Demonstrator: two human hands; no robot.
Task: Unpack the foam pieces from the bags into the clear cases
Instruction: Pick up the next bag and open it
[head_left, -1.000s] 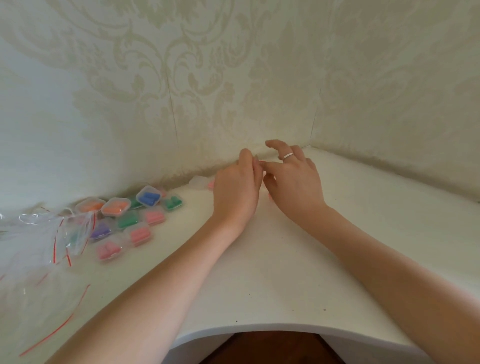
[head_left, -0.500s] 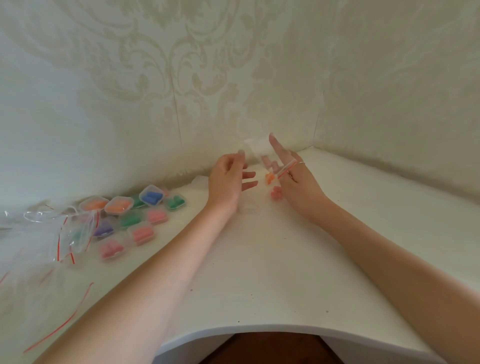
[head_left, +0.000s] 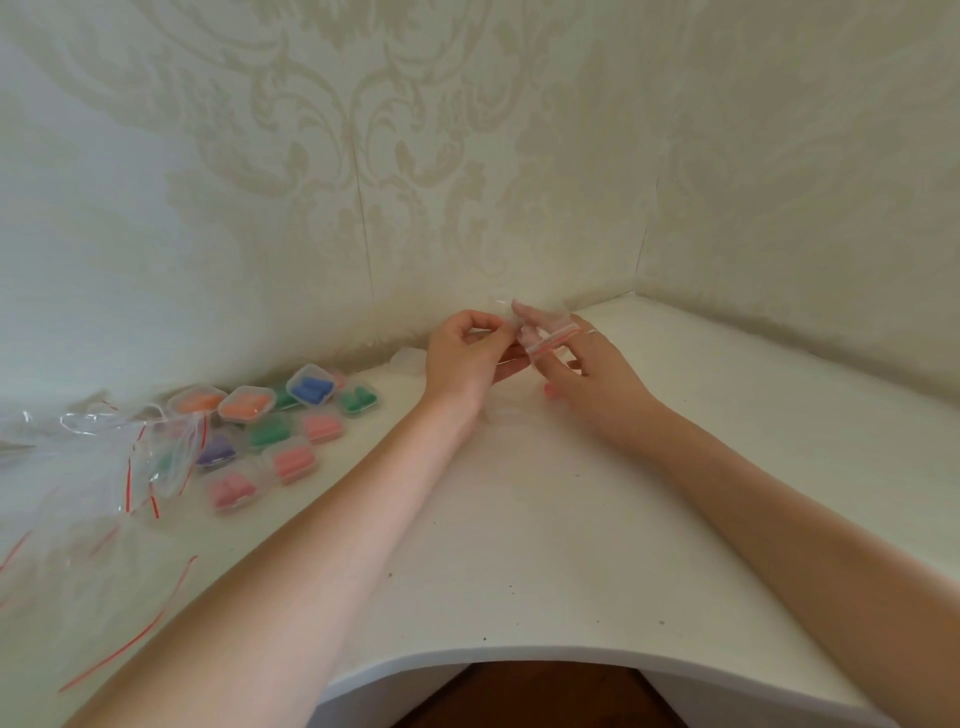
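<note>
Both hands meet near the back wall, just above the white table (head_left: 545, 519). They hold a small clear zip bag (head_left: 545, 335) with a red seal strip. My left hand (head_left: 467, 358) pinches the bag's left edge with curled fingers. My right hand (head_left: 587, 374), with a ring on one finger, holds the bag's other side, and the red strip lies across its fingers. A pink foam piece (head_left: 551, 389) lies on the table under my right hand. A clear case (head_left: 408, 358) sits behind my left hand, partly hidden.
Several closed clear cases (head_left: 270, 431) filled with orange, blue, green, purple and pink foam lie at the left. Empty clear zip bags with red strips (head_left: 119, 457) are piled at the far left. Patterned walls close in behind and to the right.
My hands lifted from the table and came together on the small bag. My left hand, open half a second ago, now pinches the bag's edge.
</note>
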